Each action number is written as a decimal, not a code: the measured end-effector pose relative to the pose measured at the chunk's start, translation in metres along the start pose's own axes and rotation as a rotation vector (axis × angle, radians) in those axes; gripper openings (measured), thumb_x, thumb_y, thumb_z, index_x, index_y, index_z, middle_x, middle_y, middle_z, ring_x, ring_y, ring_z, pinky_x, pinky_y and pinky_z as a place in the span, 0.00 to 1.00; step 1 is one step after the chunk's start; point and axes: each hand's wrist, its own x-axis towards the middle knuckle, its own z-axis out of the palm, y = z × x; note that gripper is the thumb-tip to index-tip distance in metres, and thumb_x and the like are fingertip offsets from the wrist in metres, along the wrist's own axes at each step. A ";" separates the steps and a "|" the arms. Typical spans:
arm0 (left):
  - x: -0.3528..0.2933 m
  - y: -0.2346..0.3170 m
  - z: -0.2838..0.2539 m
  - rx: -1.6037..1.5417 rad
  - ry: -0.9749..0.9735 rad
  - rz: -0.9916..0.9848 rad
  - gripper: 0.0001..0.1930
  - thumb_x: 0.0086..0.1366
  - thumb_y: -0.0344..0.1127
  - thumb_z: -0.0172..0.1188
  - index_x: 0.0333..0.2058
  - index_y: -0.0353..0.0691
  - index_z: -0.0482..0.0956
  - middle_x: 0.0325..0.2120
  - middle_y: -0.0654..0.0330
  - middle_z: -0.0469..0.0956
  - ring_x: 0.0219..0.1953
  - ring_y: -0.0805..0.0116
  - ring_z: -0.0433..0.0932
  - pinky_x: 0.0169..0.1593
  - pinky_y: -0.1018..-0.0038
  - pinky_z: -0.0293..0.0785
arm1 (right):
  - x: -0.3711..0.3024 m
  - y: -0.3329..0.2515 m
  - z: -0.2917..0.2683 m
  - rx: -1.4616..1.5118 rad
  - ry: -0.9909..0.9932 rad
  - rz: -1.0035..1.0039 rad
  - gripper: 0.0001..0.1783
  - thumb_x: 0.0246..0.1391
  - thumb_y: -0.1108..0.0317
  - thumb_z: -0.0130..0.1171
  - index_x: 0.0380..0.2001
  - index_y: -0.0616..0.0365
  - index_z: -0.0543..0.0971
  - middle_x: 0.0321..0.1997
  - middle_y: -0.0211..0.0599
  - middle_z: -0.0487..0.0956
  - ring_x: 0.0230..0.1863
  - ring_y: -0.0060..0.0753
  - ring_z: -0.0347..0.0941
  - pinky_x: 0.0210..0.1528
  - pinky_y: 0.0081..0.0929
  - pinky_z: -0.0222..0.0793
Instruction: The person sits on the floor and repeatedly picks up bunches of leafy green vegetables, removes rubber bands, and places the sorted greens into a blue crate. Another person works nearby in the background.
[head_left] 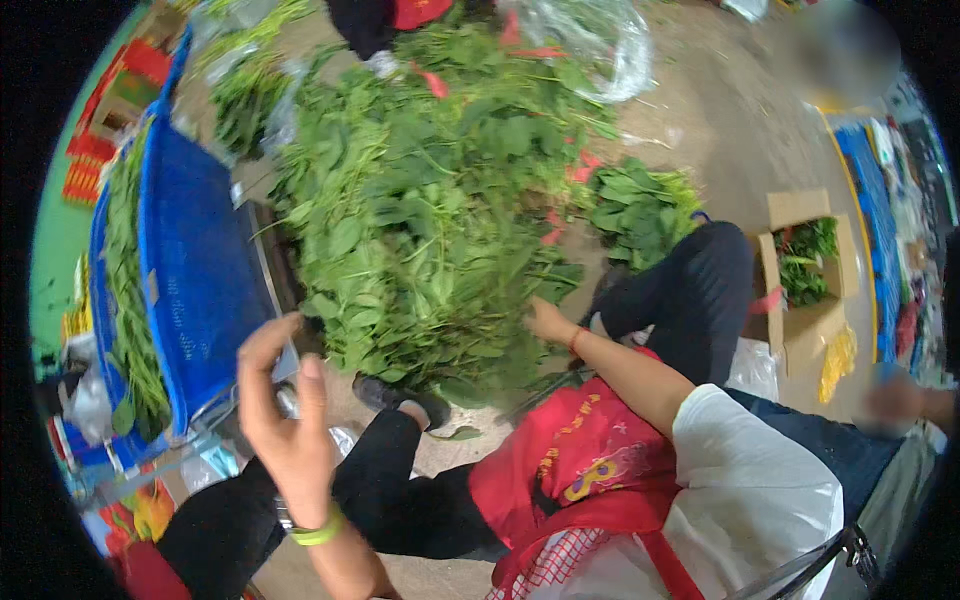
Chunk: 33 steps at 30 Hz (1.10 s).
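A large loose heap of leafy greens (400, 200) with long stems covers the floor in front of me. My right hand (548, 322), with a red band at the wrist, is at the near right edge of the heap. Its fingers are curled on some leafy greens, which are smeared by motion. My left hand (290, 420), wearing a watch and a yellow-green band, is raised beside a blue plastic basket (205, 270). Thumb and fingers are apart, with nothing in them. More long-stemmed greens (135, 310) lie along the basket's left side.
A separate bunch of greens (640, 210) lies near my right knee. Farther right stands an open cardboard box (815, 330) holding greens, beside a yellow bag (838, 365). Clear plastic bags (610, 50) lie at the back. Another person's dark legs (358, 25) show beyond the heap.
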 end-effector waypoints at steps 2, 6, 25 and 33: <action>0.001 0.009 0.058 -0.014 -0.101 0.003 0.14 0.68 0.27 0.59 0.51 0.33 0.77 0.51 0.53 0.78 0.56 0.62 0.75 0.63 0.66 0.67 | 0.020 -0.003 -0.029 0.005 0.129 0.029 0.21 0.60 0.65 0.59 0.53 0.67 0.75 0.47 0.54 0.82 0.40 0.48 0.82 0.43 0.41 0.76; 0.007 0.000 0.127 -0.110 -0.278 -0.077 0.12 0.67 0.26 0.59 0.49 0.34 0.78 0.45 0.55 0.82 0.51 0.64 0.78 0.59 0.69 0.70 | 0.084 0.078 -0.085 0.006 0.406 0.000 0.19 0.56 0.67 0.62 0.50 0.64 0.77 0.43 0.50 0.83 0.38 0.42 0.81 0.41 0.37 0.77; 0.025 -0.031 0.148 -0.002 -0.342 -0.317 0.09 0.71 0.31 0.59 0.45 0.33 0.79 0.41 0.53 0.82 0.46 0.61 0.80 0.54 0.69 0.72 | 0.285 0.133 -0.203 0.674 0.131 0.104 0.06 0.62 0.65 0.63 0.31 0.51 0.77 0.24 0.22 0.73 0.23 0.19 0.67 0.22 0.26 0.59; 0.020 -0.031 0.141 -0.001 -0.344 -0.294 0.09 0.70 0.30 0.59 0.45 0.33 0.79 0.41 0.54 0.82 0.45 0.62 0.80 0.53 0.69 0.72 | 0.248 0.034 -0.217 0.693 0.478 0.226 0.10 0.62 0.65 0.62 0.38 0.60 0.74 0.26 0.36 0.78 0.25 0.35 0.74 0.25 0.40 0.67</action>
